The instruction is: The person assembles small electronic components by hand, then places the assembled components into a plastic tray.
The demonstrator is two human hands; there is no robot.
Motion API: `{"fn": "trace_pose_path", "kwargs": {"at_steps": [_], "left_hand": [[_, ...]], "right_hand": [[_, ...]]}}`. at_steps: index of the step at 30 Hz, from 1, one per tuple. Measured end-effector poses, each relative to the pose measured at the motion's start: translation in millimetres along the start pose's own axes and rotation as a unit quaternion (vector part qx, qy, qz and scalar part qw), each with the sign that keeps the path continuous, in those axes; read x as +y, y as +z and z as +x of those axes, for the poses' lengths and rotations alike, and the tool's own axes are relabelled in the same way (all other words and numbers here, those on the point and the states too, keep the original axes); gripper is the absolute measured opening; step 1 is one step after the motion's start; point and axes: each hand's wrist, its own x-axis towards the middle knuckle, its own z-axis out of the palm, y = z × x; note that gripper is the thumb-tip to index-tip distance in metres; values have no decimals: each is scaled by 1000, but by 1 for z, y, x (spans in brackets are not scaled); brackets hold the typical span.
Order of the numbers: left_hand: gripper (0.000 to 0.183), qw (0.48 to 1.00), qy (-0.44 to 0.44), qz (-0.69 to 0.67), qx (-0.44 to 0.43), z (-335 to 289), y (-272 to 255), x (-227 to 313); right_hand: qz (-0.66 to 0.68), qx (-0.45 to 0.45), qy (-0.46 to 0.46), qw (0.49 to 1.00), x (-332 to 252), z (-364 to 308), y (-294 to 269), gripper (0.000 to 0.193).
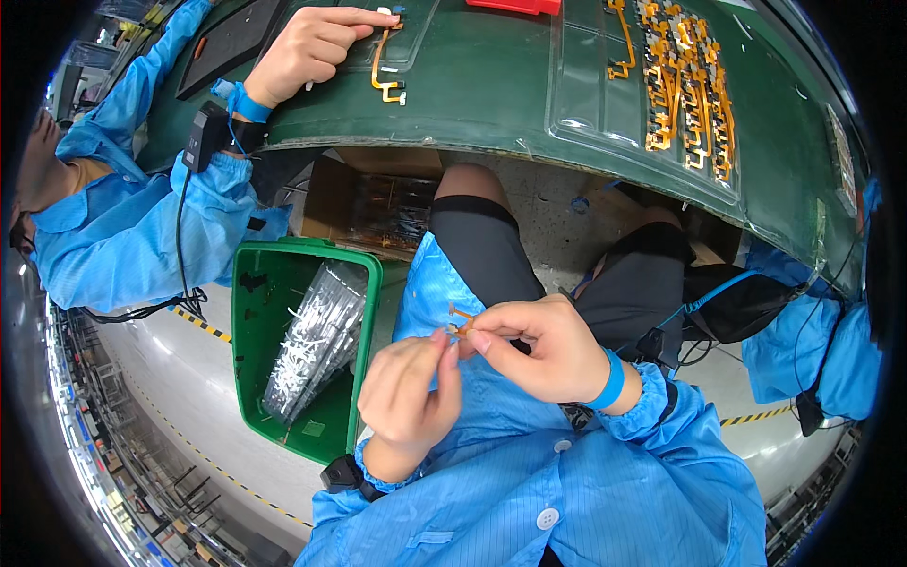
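Above my lap, my right hand (548, 348) pinches a small orange flex cable (460, 313) between thumb and forefinger. Close against it, my left hand (408, 392) has its thumb and fingertips pressed together at the cable's near end. The fingertips partly hide the cable, so its exact shape there cannot be made out. A blue band circles my right wrist, and blue sleeves cover both forearms. On the green table (472, 118) beyond, a clear plastic tray (595, 104) holds several rows of similar orange flex cables (688, 85).
At left, a co-worker's hand (307, 52) touches another flex cable (380, 68) on the table. A green bin (373, 331) with clear trays and white scraps stands left of my knees. Under the table is a cardboard box (326, 203). A red container (520, 5) sits at the far edge.
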Motion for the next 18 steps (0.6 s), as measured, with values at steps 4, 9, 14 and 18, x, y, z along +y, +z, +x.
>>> {"fn": "trace_pose_path", "kwargs": {"at_steps": [4, 9, 14, 18], "left_hand": [[19, 999, 36, 19, -25, 2, 3, 3], [18, 999, -2, -3, -47, 4, 2, 5], [18, 999, 18, 15, -33, 1, 2, 2], [13, 1000, -16, -3, -22, 1, 1, 6]], "right_hand": [[-182, 22, -100, 978, -2, -1, 2, 13], [-259, 15, -169, 951, 6, 0, 2, 16], [-269, 20, -218, 938, 6, -2, 4, 19], [-256, 22, -206, 944, 6, -4, 5, 17]]}}
